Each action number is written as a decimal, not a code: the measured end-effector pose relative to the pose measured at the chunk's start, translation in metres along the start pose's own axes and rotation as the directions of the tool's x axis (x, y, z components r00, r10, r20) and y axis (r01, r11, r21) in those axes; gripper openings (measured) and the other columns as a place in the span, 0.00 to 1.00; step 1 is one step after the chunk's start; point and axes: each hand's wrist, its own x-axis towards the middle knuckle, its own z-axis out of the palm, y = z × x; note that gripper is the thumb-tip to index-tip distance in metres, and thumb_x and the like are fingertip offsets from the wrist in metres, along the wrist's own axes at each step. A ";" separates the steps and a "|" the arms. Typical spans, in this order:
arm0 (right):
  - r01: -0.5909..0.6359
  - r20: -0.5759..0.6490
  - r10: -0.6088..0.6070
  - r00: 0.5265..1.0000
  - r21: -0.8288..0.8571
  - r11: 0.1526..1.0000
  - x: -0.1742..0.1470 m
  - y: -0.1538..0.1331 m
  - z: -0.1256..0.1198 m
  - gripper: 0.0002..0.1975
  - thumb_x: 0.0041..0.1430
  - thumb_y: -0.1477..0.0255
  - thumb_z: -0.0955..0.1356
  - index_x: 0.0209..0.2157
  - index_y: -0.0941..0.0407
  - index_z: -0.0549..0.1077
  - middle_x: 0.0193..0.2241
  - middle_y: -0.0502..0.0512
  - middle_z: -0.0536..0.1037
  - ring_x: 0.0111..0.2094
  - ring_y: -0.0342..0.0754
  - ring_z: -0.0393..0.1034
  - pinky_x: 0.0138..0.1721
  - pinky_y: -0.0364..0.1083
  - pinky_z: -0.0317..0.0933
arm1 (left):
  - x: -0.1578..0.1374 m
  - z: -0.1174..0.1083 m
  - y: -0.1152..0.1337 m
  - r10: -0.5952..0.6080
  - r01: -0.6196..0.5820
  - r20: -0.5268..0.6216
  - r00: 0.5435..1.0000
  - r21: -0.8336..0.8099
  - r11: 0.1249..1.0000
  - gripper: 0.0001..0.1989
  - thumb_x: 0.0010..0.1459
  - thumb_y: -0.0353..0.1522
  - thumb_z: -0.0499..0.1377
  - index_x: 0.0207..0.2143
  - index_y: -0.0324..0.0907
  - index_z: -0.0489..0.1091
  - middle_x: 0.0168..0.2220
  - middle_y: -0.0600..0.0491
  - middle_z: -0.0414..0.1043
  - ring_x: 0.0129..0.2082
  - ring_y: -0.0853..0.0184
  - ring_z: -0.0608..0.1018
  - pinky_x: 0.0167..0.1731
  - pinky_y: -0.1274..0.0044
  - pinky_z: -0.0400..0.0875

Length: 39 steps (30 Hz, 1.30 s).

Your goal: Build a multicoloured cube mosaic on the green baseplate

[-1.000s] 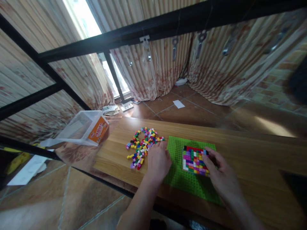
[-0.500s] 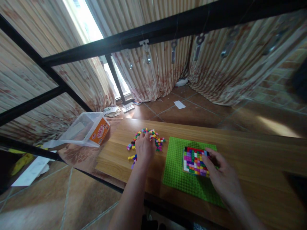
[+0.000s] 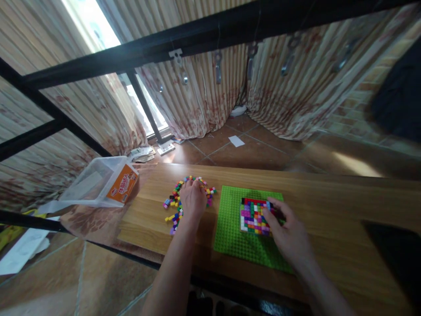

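Observation:
My left hand [image 3: 194,200] reaches into a loose pile of small coloured toy bricks [image 3: 176,192]. Its fingers are curled downward, and their tips are hidden, so what they hold cannot be seen. On a green studded baseplate [image 3: 230,237] sits a block of multicoloured toy bricks [image 3: 255,218], roughly rectangular, with a red row along its far edge. My right hand [image 3: 287,226] is closed around the right side of this block, thumb on top and index finger at the far corner. The palm covers part of the baseplate's right side.
The bricks and baseplate lie on a wooden table [image 3: 332,197]. At its left end stands a clear plastic box [image 3: 95,175] with an orange label. A dark flat object [image 3: 391,250] lies at the right. Black metal bars [image 3: 141,55] cross in front of the curtains.
The whole view has shifted, so the table things appear farther left and more of the dark object shows. Both hands stay at the same places, left at the pile, right at the brick block.

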 end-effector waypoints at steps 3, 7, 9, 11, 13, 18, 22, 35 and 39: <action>0.003 -0.010 -0.003 1.000 0.034 0.999 -0.001 -0.002 0.001 0.29 0.55 0.51 0.65 0.52 0.55 0.73 0.46 0.62 0.79 0.46 0.58 0.74 0.48 0.58 0.67 | -0.008 -0.010 0.007 0.046 -0.058 -0.067 0.997 -0.196 0.979 0.07 0.60 0.28 0.54 0.34 0.41 0.72 0.37 0.46 0.76 0.40 0.59 0.77 0.43 0.69 0.68; 0.031 -0.027 -0.030 0.999 0.024 0.999 -0.002 -0.006 0.001 0.27 0.56 0.53 0.65 0.51 0.56 0.74 0.47 0.63 0.79 0.48 0.58 0.74 0.50 0.58 0.66 | -0.038 -0.024 0.029 0.155 -0.143 -0.031 0.987 -0.596 0.790 0.04 0.59 0.27 0.57 0.35 0.43 0.71 0.32 0.55 0.75 0.33 0.67 0.76 0.35 0.77 0.69; 0.041 -0.028 -0.041 0.999 0.021 0.999 -0.002 -0.007 0.000 0.27 0.57 0.54 0.65 0.51 0.56 0.74 0.48 0.63 0.79 0.48 0.57 0.74 0.51 0.58 0.65 | -0.054 -0.028 0.040 0.279 -0.163 0.065 0.958 -0.676 0.718 0.05 0.59 0.26 0.57 0.34 0.43 0.72 0.33 0.55 0.75 0.34 0.68 0.76 0.36 0.77 0.69; 0.055 -0.029 -0.054 0.998 0.019 0.998 -0.002 -0.008 0.000 0.26 0.58 0.55 0.65 0.51 0.56 0.73 0.47 0.62 0.79 0.47 0.57 0.74 0.51 0.58 0.65 | -0.065 -0.031 0.048 0.361 -0.183 0.098 0.927 -0.724 0.665 0.06 0.60 0.25 0.57 0.34 0.43 0.73 0.33 0.55 0.76 0.34 0.69 0.77 0.37 0.78 0.69; 0.066 -0.028 -0.066 0.997 0.020 0.998 -0.002 -0.008 0.000 0.26 0.58 0.55 0.65 0.52 0.56 0.73 0.47 0.62 0.79 0.48 0.57 0.74 0.51 0.58 0.65 | -0.069 -0.031 0.053 0.405 -0.190 0.103 0.908 -0.761 0.620 0.07 0.60 0.24 0.58 0.33 0.43 0.74 0.34 0.55 0.76 0.35 0.69 0.77 0.38 0.78 0.70; 0.067 -0.032 -0.066 0.997 0.032 0.997 -0.002 -0.008 0.000 0.25 0.57 0.57 0.65 0.51 0.56 0.73 0.47 0.62 0.79 0.46 0.56 0.74 0.51 0.57 0.65 | -0.067 -0.027 0.055 0.440 -0.201 0.098 0.893 -0.788 0.582 0.08 0.60 0.23 0.58 0.34 0.42 0.74 0.34 0.54 0.77 0.35 0.69 0.77 0.38 0.77 0.70; 0.091 -0.045 -0.090 0.995 0.006 0.996 -0.001 -0.009 0.000 0.24 0.58 0.57 0.65 0.50 0.57 0.73 0.46 0.62 0.79 0.46 0.56 0.74 0.51 0.58 0.65 | -0.068 -0.025 0.056 0.489 -0.241 0.084 0.868 -0.791 0.562 0.07 0.61 0.23 0.58 0.35 0.42 0.74 0.36 0.53 0.76 0.37 0.68 0.77 0.39 0.77 0.71; 0.101 -0.032 -0.100 0.994 0.041 0.994 -0.003 -0.008 -0.001 0.23 0.58 0.59 0.66 0.52 0.55 0.73 0.48 0.61 0.78 0.48 0.56 0.73 0.52 0.58 0.65 | -0.074 -0.017 0.070 0.518 -0.337 0.064 0.853 -0.690 0.640 0.06 0.61 0.26 0.58 0.34 0.45 0.74 0.35 0.52 0.77 0.38 0.65 0.78 0.42 0.73 0.72; 0.084 -0.009 -0.083 0.996 0.066 0.994 -0.003 -0.008 -0.002 0.24 0.57 0.58 0.66 0.52 0.55 0.72 0.49 0.62 0.78 0.49 0.56 0.73 0.53 0.58 0.64 | -0.075 -0.017 0.072 0.456 -0.319 0.026 0.890 -0.678 0.662 0.09 0.56 0.24 0.61 0.38 0.44 0.72 0.35 0.54 0.78 0.37 0.66 0.78 0.45 0.72 0.72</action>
